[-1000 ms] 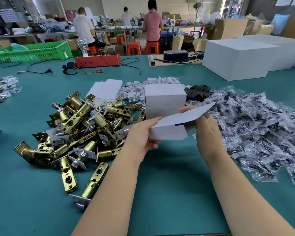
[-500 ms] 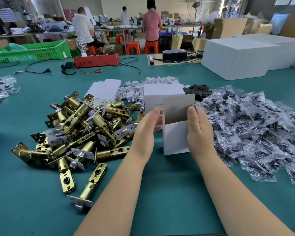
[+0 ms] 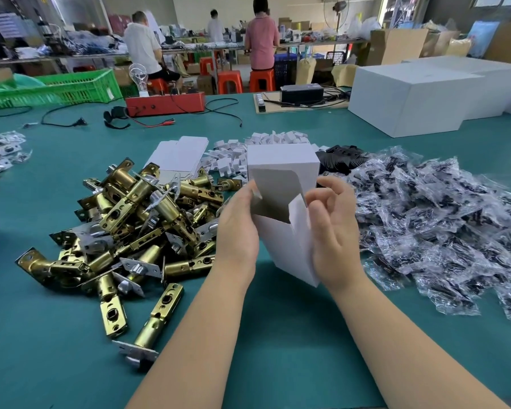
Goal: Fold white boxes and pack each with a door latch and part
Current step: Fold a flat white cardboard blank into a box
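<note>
— Above the green table (image 3: 278,335), where's the small white cardboard box (image 3: 283,249)?
— Upright between both hands: left hand (image 3: 238,228) grips its side, right hand (image 3: 334,228) cups it, fingers loosely curled. Top flap open, apparently empty.
— Left?
— Brass door latch (image 3: 157,317), bagged part (image 3: 443,231), closing.

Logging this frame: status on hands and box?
Both hands, left hand and right hand, gripping white box. Top flaps open, nothing packed. Latch pile untouched; nothing obstructing.

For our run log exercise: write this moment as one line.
left hand: holds white box | right hand: folding side flap | top open | latches: untouched
</note>
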A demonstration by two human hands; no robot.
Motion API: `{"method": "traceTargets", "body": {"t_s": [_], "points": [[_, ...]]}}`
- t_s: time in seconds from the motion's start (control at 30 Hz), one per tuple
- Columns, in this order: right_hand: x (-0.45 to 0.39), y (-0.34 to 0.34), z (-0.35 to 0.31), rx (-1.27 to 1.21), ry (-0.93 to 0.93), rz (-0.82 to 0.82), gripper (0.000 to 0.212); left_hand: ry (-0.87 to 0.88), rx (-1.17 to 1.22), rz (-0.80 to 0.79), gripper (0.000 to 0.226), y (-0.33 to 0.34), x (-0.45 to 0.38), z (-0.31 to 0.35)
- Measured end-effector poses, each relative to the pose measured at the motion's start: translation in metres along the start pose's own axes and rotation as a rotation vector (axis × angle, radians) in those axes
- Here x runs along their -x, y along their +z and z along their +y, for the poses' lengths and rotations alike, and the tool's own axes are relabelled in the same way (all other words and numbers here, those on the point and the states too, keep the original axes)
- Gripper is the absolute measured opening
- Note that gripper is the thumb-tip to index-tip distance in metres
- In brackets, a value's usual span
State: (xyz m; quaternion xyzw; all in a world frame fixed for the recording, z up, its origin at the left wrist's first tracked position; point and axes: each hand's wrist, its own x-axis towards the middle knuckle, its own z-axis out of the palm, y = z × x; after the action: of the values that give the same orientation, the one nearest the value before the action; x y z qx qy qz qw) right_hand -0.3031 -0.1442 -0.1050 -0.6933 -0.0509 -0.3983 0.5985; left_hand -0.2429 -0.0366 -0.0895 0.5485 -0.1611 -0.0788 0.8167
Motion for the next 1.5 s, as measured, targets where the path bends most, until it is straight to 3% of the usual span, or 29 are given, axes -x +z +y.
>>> {"method": "traceTargets", "body": {"t_s": [0.17, 0.27, 0.4, 0.5, 0.63, 0.73, 0.87, 1.03, 1.23, 1.37, 1.5], "points": [[0.000, -0.002, 0.003, 0.144, -0.124, 0.032, 0.048, -0.164, 0.184, 0.061, 0.039, -0.001, 0.000, -0.004], [-0.002, -0.006, 0.007, 0.186, -0.188, 0.043, 0.053, -0.150, 0.164, 0.041, 0.037, 0.002, 0.001, -0.001], [-0.005, -0.006, 0.010, 0.214, -0.135, 0.127, 0.041, -0.111, -0.006, -0.021, 0.036, 0.005, 0.006, -0.006], [-0.007, -0.008, 0.011, 0.148, -0.067, 0.174, 0.033, -0.028, -0.254, -0.099, 0.047, 0.014, 0.019, -0.015], [-0.008, -0.012, 0.007, 0.027, -0.019, 0.228, 0.027, 0.138, -0.415, -0.249, 0.057, 0.022, 0.027, -0.021], [-0.009, -0.008, 0.003, -0.046, 0.046, 0.303, 0.028, 0.292, -0.626, -0.168, 0.044, 0.021, 0.025, -0.020], [-0.011, -0.007, 0.001, -0.208, 0.188, 0.318, 0.032, 0.430, -0.727, -0.057, 0.049, 0.019, 0.022, -0.019], [-0.019, -0.007, -0.002, -0.404, 0.347, 0.330, 0.028, 0.392, -0.743, -0.042, 0.050, 0.020, 0.023, -0.024], [-0.022, -0.012, 0.002, -0.429, 0.486, 0.337, 0.034, 0.341, -0.589, 0.038, 0.038, 0.020, 0.018, -0.026], [-0.020, -0.011, 0.002, -0.188, 0.321, 0.215, 0.044, 0.307, -0.506, 0.068, 0.039, 0.019, 0.017, -0.027], [-0.016, -0.008, 0.001, 0.009, 0.228, 0.109, 0.037, 0.248, -0.481, 0.080, 0.030, 0.017, 0.017, -0.021]]}}
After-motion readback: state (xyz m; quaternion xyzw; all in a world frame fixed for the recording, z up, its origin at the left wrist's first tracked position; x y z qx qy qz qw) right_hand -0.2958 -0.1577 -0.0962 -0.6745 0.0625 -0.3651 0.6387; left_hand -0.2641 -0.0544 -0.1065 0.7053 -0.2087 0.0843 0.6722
